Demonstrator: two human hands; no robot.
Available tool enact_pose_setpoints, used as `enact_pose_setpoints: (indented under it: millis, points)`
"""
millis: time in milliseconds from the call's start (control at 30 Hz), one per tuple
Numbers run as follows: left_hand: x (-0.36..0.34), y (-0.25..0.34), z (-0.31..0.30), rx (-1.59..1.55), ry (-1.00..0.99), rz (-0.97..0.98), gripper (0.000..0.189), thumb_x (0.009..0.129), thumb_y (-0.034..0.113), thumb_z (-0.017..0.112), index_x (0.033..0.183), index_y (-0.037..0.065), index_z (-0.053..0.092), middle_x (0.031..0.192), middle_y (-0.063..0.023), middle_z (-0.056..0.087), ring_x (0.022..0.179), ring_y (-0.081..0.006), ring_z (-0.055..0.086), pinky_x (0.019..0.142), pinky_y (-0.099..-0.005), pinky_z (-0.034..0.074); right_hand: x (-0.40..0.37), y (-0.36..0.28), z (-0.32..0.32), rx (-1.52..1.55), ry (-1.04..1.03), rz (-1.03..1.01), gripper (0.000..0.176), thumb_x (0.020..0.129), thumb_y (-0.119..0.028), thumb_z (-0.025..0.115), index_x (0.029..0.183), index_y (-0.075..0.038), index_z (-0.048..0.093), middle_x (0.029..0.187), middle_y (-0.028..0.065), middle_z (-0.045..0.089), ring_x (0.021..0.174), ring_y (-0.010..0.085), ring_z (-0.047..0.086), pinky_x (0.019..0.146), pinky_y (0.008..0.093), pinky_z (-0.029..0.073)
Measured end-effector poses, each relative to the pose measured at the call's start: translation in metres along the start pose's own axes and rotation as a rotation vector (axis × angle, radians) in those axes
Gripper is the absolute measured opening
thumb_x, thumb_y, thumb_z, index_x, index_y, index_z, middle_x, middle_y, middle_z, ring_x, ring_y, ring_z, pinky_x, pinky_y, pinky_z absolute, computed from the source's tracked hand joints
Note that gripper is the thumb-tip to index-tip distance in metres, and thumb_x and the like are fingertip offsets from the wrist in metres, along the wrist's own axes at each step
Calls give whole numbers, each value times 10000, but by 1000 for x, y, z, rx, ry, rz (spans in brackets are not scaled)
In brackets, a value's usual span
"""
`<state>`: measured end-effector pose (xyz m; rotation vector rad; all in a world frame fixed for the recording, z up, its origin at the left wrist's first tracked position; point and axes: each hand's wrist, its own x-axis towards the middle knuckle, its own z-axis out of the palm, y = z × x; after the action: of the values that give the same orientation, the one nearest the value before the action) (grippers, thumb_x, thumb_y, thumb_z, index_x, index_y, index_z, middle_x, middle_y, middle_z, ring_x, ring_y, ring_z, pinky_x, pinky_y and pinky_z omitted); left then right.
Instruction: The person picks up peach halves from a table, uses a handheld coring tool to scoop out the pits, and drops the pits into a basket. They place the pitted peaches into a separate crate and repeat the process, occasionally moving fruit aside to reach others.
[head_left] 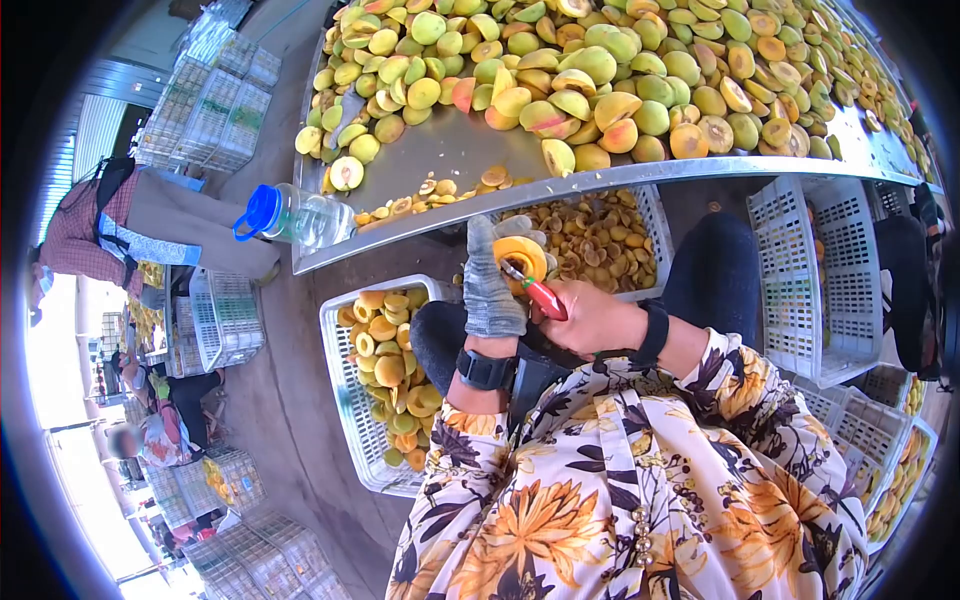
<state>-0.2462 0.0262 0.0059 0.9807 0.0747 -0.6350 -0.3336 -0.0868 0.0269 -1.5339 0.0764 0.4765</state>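
My left hand, in a grey glove, holds a halved orange fruit between thumb and fingers. My bare right hand is closed round the red handle of a small tool, whose metal tip touches the cut face of the fruit. Both hands are over my lap, just in front of the metal table's edge. Halved green and orange fruits are heaped on that table. Below the hands' far side, a white crate contains many small brownish-orange pieces.
A white crate of fruit halves stands at my left. A water bottle with a blue cap lies at the table's left corner. More white crates stand at right. A bent-over person and stacked crates are at far left.
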Motion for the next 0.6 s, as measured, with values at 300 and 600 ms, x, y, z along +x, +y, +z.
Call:
enact_pose_setpoints:
  millis: [300,600]
  points:
    - [11,10,5,181,-67,-10,472,822,450,531,831,-16,601,688,-113,616,553,-188,602,484,-293,511,6,20,9,-185,166,-202,170,729,-33,514,888,1,463,599,107,505,487,186,512,479,308,416]
    - [11,17,10,57,-233,-91,498,822,478,516,868,-13,590,717,-122,621,572,-189,606,501,-289,514,1,5,-8,869,-457,240,153,813,-12,483,961,-46,464,525,-6,384,348,37,320,313,206,315]
